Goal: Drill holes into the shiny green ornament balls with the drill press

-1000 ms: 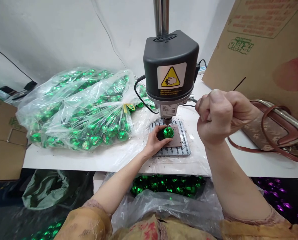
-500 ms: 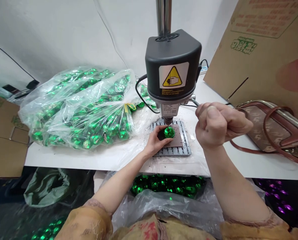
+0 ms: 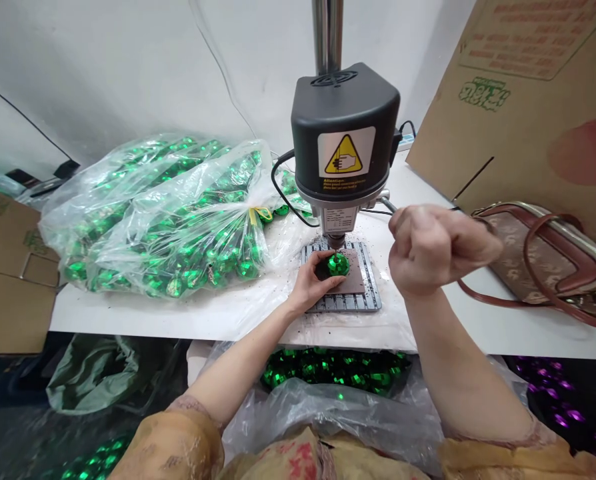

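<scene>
A small bench drill press (image 3: 345,133) with a black head stands on the white table. My left hand (image 3: 313,283) grips a shiny green faceted ball (image 3: 337,264) on the ribbed metal base plate (image 3: 348,301), right under the drill chuck. My right hand (image 3: 435,247) is a closed fist around the drill's feed lever (image 3: 389,205), level with the chuck and to its right.
A large clear bag of several green balls (image 3: 163,220) lies left of the drill. A brown handbag (image 3: 543,257) and a leaning cardboard box (image 3: 523,100) are on the right. Another open bag of green balls (image 3: 333,370) sits below the table edge.
My right fist has pulled the lever downward and toward me; the black lever end that stuck up beyond it is now lower. My left hand and the ball stay in place.
</scene>
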`<state>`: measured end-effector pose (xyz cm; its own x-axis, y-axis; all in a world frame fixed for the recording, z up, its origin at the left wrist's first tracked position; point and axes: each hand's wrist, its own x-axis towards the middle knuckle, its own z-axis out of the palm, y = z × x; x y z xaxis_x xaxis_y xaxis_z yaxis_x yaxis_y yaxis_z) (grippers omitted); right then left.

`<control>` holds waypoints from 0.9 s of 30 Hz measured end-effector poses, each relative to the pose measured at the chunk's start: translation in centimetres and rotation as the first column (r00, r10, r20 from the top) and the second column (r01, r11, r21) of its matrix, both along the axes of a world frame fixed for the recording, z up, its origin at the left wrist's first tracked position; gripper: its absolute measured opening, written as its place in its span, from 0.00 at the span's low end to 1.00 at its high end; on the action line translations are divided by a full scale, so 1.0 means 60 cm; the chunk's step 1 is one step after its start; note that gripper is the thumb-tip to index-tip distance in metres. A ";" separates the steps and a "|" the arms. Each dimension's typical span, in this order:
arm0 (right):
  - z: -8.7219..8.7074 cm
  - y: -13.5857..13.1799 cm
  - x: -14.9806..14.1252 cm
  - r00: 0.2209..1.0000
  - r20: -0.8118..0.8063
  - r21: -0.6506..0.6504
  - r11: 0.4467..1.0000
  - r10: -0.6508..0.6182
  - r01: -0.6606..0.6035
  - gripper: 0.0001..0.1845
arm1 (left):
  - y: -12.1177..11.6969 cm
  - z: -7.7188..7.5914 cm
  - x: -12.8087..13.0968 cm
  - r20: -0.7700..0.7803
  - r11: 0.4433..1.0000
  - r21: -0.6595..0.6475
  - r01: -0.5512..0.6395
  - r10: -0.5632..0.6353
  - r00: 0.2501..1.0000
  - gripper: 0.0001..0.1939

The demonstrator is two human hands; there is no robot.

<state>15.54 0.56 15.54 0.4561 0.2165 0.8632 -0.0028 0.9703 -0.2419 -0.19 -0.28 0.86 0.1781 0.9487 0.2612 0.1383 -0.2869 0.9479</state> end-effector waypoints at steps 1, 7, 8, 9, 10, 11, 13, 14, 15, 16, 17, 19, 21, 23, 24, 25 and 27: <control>0.017 0.002 -0.001 0.999 -0.028 -0.066 0.998 0.023 -0.025 0.27 | 0.000 0.002 0.002 -0.007 1.000 -0.004 -0.018 0.018 1.000 0.31; 0.098 0.019 0.001 0.991 -0.073 -0.324 0.937 0.111 -0.129 0.24 | -0.040 0.037 -0.001 -0.126 0.971 0.080 -0.224 0.233 0.964 0.24; 0.101 0.020 0.003 0.990 -0.069 -0.324 0.936 0.121 -0.137 0.24 | -0.059 0.044 -0.007 -0.170 0.967 0.105 -0.232 0.247 0.954 0.23; 0.101 0.021 0.004 0.990 -0.064 -0.319 0.937 0.127 -0.141 0.24 | -0.082 0.049 -0.015 -0.228 0.972 0.122 -0.203 0.226 0.947 0.22; 0.099 0.021 0.005 0.989 -0.059 -0.313 0.939 0.134 -0.146 0.24 | -0.109 0.051 -0.026 -0.303 0.982 0.131 -0.133 0.168 0.938 0.22; 0.097 0.021 0.005 0.989 -0.051 -0.306 0.940 0.142 -0.151 0.24 | -0.137 0.052 -0.038 -0.394 0.991 0.133 -0.016 0.068 0.916 0.21; 0.093 0.020 0.006 0.986 -0.044 -0.288 0.944 0.159 -0.164 0.23 | -0.195 0.046 -0.068 -0.621 0.960 0.131 0.249 -0.117 0.775 0.21; 0.092 0.019 0.006 0.986 -0.048 -0.279 0.945 0.162 -0.168 0.23 | -0.221 0.041 -0.084 -0.735 0.927 0.122 0.354 -0.156 0.660 0.21; 0.091 0.017 0.006 0.985 -0.051 -0.275 0.946 0.162 -0.170 0.23 | -0.245 0.037 -0.100 -0.830 0.899 0.089 0.429 -0.170 0.531 0.21; 0.091 0.015 0.005 0.986 -0.053 -0.280 0.946 0.157 -0.166 0.23 | -0.264 0.033 -0.116 -0.899 0.883 0.050 0.467 -0.164 0.406 0.22; 0.092 0.013 0.005 0.988 -0.051 -0.293 0.943 0.147 -0.156 0.22 | -0.278 0.032 -0.130 -0.940 0.877 0.012 0.481 -0.154 0.305 0.23; 0.092 0.007 0.003 0.992 -0.040 -0.316 0.941 0.118 -0.124 0.22 | -0.288 0.038 -0.152 -0.967 0.883 -0.014 0.470 -0.131 0.217 0.24; 0.092 0.003 0.001 0.994 -0.030 -0.328 0.939 0.103 -0.107 0.22 | -0.272 0.053 -0.164 -0.952 0.891 0.058 0.450 -0.086 0.294 0.21; 0.091 0.004 -0.001 0.994 -0.047 -0.316 0.943 0.096 -0.106 0.22 | -0.231 0.070 -0.168 -0.897 0.899 0.181 0.398 -0.015 0.442 0.15; 0.090 0.005 -0.001 0.993 -0.065 -0.307 0.945 0.095 -0.110 0.22 | -0.202 0.077 -0.166 -0.860 0.903 0.246 0.352 0.036 0.509 0.12; 0.090 0.007 -0.002 0.992 -0.082 -0.298 0.948 0.093 -0.114 0.23 | -0.167 0.082 -0.164 -0.825 0.906 0.303 0.296 0.093 0.557 0.11; 0.089 0.012 -0.002 0.990 -0.103 -0.274 0.955 0.092 -0.117 0.22 | -0.082 0.089 -0.158 -0.768 0.901 0.393 0.184 0.212 0.604 0.09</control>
